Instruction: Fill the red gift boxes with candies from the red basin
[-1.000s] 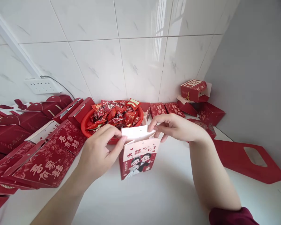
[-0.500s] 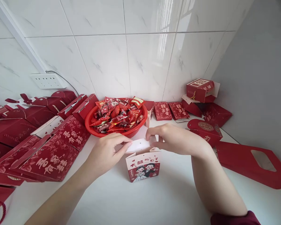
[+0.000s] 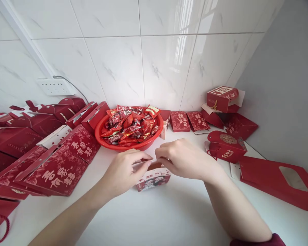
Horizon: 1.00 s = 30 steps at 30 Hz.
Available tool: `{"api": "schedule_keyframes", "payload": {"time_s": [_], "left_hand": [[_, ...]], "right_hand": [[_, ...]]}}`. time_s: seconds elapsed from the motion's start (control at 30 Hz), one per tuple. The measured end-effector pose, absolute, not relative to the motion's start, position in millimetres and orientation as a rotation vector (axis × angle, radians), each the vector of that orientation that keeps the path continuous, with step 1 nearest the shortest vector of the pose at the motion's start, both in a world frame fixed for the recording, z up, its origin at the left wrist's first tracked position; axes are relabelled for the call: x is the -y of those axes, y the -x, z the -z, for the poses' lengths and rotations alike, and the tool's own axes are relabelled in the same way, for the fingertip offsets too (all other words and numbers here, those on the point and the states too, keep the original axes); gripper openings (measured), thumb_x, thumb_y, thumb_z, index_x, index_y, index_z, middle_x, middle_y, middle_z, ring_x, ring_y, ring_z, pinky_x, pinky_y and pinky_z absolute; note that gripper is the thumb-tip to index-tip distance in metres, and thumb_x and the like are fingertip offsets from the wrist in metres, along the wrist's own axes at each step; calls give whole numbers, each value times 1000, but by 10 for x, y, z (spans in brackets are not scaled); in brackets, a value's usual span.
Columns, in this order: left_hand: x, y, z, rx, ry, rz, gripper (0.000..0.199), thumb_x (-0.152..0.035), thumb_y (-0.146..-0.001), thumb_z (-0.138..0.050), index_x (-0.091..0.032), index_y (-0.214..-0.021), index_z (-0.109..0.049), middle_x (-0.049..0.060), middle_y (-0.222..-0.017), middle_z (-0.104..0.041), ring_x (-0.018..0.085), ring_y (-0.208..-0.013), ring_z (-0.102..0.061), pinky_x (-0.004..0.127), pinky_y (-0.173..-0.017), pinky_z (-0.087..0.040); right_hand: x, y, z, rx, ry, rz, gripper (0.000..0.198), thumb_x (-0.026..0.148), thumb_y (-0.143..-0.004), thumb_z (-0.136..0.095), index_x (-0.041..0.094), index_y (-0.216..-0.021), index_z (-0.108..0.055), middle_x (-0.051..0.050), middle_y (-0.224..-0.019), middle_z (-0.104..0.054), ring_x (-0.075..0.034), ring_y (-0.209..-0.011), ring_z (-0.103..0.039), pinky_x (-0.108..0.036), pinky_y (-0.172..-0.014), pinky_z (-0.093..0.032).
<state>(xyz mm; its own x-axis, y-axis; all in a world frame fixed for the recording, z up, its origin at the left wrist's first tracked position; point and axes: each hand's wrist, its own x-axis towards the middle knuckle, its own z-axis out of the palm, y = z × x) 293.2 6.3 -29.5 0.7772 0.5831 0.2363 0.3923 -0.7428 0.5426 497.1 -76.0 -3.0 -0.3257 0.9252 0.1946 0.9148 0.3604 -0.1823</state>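
on the white tabletop point(image 3: 187, 215), left to right: left hand point(image 3: 123, 171) pinching the top edge of an upright printed carton point(image 3: 153, 183), thin card that could crease if squeezed hard or tip if tugged unevenly; right hand point(image 3: 181, 159) curled over the carton's right side, probably pinching, fingertips partly hidden. likewise, materials: floral-printed angular boxes point(image 3: 53, 171); round, glossy plastic basin point(image 3: 123, 148) of crinkled packets point(image 3: 129, 128); flat red card point(image 3: 264, 176), window rounded.

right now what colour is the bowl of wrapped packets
The bowl is bright red; head view.

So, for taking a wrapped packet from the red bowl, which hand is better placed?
Probably the left hand: it is directly in front of the red bowl; the right hand is farther right.
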Motion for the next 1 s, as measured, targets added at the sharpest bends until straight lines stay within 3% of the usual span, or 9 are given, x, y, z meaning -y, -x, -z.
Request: {"api": "schedule_keyframes", "payload": {"time_s": [0.13,0.3,0.53,0.63,0.73,0.83,1.0], "left_hand": [[-76,-2893,285,-787,-2560,-710,16,-25,-89,-58,-24,-98,-72,-2,-96,-73,15,-89,-67,25,-80,-50],[-107,-2911,318,-788,-2497,-591,18,-24,-91,-53,-24,-100,-69,-2,-97,-73,15,-87,-68,24,-77,-52],[-39,-2800,138,-668,-2543,-131,39,-17,-89,-47,-31,-121,-65,-4,-95,-74,17,-83,-70,23,-71,-52],[-20,-2706,53,-567,-2637,-12,58,-14,-88,-47,-36,-141,-49,-5,-126,-66,20,-111,-65,27,-91,-51],[-49,-2646,18,-516,-2695,51,74,-12,-85,-49,-37,-152,-29,-6,-154,-40,20,-137,-46,30,-111,-39],[-115,-2619,24,-474,-2702,117,80,-12,-85,-50,-39,-154,-20,-7,-159,-30,20,-142,-37,31,-116,-34],[-187,-2609,74,-393,-2693,67,83,-9,-82,-51,-36,-155,-22,-4,-158,-31,22,-143,-36,33,-116,-35]], "right_hand": [[702,-4859,66,2258,1624,55,20,14,-90,-49,18,-70,-49,2,-64,-56,-9,-52,-29,-28,-54,-18],[607,-4791,155,2161,1742,-33,22,35,-90,-55,19,-77,-50,1,-72,-60,-10,-54,-35,-27,-53,-19],[817,-4934,39,2275,1729,-350,8,24,-83,-56,22,-91,-58,1,-88,-66,-13,-70,-56,-25,-58,-30],[930,-4996,-9,2347,1777,-353,22,16,-84,-49,24,-102,-61,0,-96,-69,-15,-73,-60,-27,-60,-33],[953,-5055,-15,2350,1874,-372,33,15,-86,-47,27,-114,-62,0,-100,-72,-17,-78,-65,-28,-64,-37],[922,-5106,6,2366,1898,-430,38,19,-87,-50,30,-121,-61,-1,-99,-73,-20,-85,-67,-29,-66,-41],[916,-5093,8,2360,1898,-425,37,22,-87,-52,27,-122,-63,-4,-98,-73,-22,-85,-67,-31,-67,-42]]}}
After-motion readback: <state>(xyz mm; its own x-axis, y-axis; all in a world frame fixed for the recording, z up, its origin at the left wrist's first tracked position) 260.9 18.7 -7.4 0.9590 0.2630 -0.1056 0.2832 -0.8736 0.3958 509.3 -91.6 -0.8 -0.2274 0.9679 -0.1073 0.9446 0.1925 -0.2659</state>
